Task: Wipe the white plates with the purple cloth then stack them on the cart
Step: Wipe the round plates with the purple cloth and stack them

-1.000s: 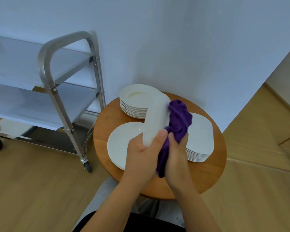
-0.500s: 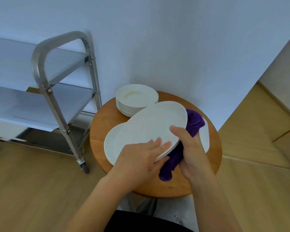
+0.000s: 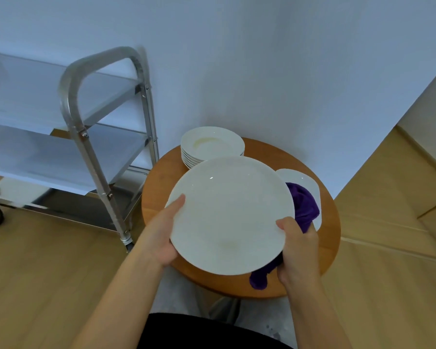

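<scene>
I hold a large round white plate (image 3: 229, 215) face up over the round wooden table (image 3: 330, 238). My left hand (image 3: 161, 235) grips its left rim, thumb on top. My right hand (image 3: 297, 250) grips the right rim together with the purple cloth (image 3: 303, 205), which bunches under the plate and hangs out below it. A stack of white bowls (image 3: 212, 144) stands at the table's back. A stack of white plates (image 3: 302, 180) sits at the right, partly hidden by the cloth and the held plate. The steel cart (image 3: 96, 137) stands to the left.
The cart's shelves (image 3: 35, 157) are lined with white sheets and its push handle (image 3: 73, 81) rises close to the table's left side. A wall stands right behind the table. Wooden floor (image 3: 35, 273) lies open at the left and right. My legs are below the table's front edge.
The plate has turned from edge-on and upright to lying flat and face up. My right hand with the cloth went from the plate's face to its right rim. The plate on the table is now hidden.
</scene>
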Motion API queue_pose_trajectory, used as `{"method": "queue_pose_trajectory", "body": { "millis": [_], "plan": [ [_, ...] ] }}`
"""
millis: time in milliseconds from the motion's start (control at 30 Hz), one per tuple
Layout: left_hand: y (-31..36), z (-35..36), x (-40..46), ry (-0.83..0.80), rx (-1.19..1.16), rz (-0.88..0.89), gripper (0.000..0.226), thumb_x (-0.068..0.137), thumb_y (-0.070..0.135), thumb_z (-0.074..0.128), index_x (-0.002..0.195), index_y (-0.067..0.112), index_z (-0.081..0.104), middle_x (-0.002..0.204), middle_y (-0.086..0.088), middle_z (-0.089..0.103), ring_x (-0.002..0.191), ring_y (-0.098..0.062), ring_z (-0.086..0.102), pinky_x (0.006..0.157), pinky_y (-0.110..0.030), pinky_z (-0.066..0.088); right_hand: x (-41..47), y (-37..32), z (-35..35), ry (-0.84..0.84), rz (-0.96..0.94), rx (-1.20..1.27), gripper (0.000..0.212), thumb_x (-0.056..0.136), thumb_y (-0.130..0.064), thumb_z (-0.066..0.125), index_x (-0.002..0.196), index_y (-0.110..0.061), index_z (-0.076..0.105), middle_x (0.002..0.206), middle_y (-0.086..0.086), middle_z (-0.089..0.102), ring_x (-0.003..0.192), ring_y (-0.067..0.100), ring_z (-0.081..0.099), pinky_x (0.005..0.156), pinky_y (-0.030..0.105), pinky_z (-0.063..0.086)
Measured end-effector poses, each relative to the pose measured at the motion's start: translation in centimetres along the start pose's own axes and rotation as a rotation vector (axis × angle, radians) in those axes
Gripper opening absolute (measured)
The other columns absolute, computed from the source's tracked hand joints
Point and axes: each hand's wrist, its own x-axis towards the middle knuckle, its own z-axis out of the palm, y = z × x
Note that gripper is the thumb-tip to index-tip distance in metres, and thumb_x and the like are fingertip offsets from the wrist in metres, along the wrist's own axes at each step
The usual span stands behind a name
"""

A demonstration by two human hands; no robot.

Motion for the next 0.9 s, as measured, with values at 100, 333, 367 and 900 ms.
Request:
{"method": "queue_pose_trajectory", "body": {
  "millis": [100, 333, 367, 900],
  "plan": [
    [-0.9, -0.3, 0.1, -0.037, -0.052, 0.051, 0.034, 0.086, 0.033, 0.061, 0.117, 0.02, 0.058, 0.107, -0.013, 0.071, 0.097, -0.037, 0.067, 0.086, -0.056, 0.052, 0.3, -0.6, -0.3, 0.143, -0.181, -0.248, 0.017, 0.083, -0.011, 0.067, 0.078, -0.024, 0.057, 0.063, -0.008, 0.064, 0.064, 0.011, 0.063, 0.047, 0.013, 0.045],
    [-2.2, 1.5, -0.7, -0.011, 0.21, 0.165, 0.08, 0.062, 0.071, 0.048, 0.131, 0.032, 0.046, 0.117, -0.008, 0.065, 0.107, -0.032, 0.061, 0.092, -0.054, 0.049, 0.3, -0.5, 2.4, -0.062, -0.582, -0.62, 0.03, 0.084, -0.048, 0.058, 0.109, -0.052, 0.042, 0.102, -0.022, 0.055, 0.092, -0.011, 0.054, 0.067, 0.008, 0.046],
    [-2.8, 1.8, -0.9, -0.036, 0.214, 0.149, 0.081, 0.059, 0.071, 0.048, 0.13, 0.032, 0.048, 0.114, -0.009, 0.067, 0.103, -0.032, 0.064, 0.088, -0.053, 0.052, 0.4, 0.2, 3.2, -0.091, -0.575, -0.74, 0.037, 0.086, -0.046, 0.058, 0.117, -0.051, 0.039, 0.116, -0.017, 0.052, 0.106, -0.008, 0.049, 0.081, 0.016, 0.047],
    [-0.4, -0.1, -0.1, 0.099, -0.043, 0.134, 0.073, 0.066, 0.065, 0.054, 0.122, 0.019, 0.056, 0.11, -0.014, 0.07, 0.099, -0.037, 0.066, 0.087, -0.053, 0.052, -0.2, 3.5, 1.8, -0.909, -0.299, -0.796, 0.041, 0.076, -0.032, 0.053, 0.115, -0.043, 0.063, 0.115, -0.04, 0.055, 0.121, -0.012, 0.043, 0.103, 0.017, 0.029]
  ]
}}
